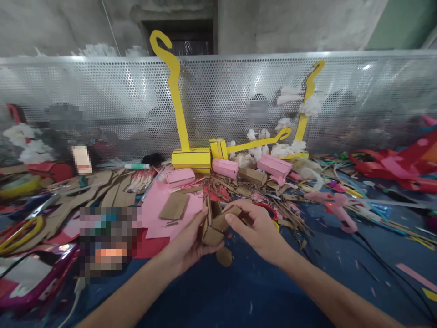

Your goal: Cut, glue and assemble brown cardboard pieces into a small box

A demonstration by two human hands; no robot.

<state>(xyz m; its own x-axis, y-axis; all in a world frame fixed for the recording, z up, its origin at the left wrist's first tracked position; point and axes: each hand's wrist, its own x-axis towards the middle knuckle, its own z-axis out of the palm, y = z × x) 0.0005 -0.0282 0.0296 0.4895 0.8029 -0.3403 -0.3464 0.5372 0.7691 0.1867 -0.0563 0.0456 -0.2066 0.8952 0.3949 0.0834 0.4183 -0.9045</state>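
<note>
Between my hands is a small brown cardboard box (213, 237), partly folded, with panels standing up from it. My left hand (191, 241) wraps its left side and underside. On the right, my right hand (256, 228) pinches a cardboard flap (226, 217) of the same box, thumb on top. A loose cardboard piece (224, 257) lies on the blue table just below them. Behind my right fingers, red-handled scissors (268, 210) are partly hidden. To the left, a flat cardboard piece (175, 206) rests on pink sheets (157, 196).
A pink glue gun (337, 207) with a black cord lies right. Yellow hook-shaped pieces (175, 95) and pink boxes (225, 167) stand behind, before a perforated metal panel (221, 100). Cardboard strips (116, 189) and yellow-handled scissors (36, 232) lie left. Scraps litter the blue table (266, 291).
</note>
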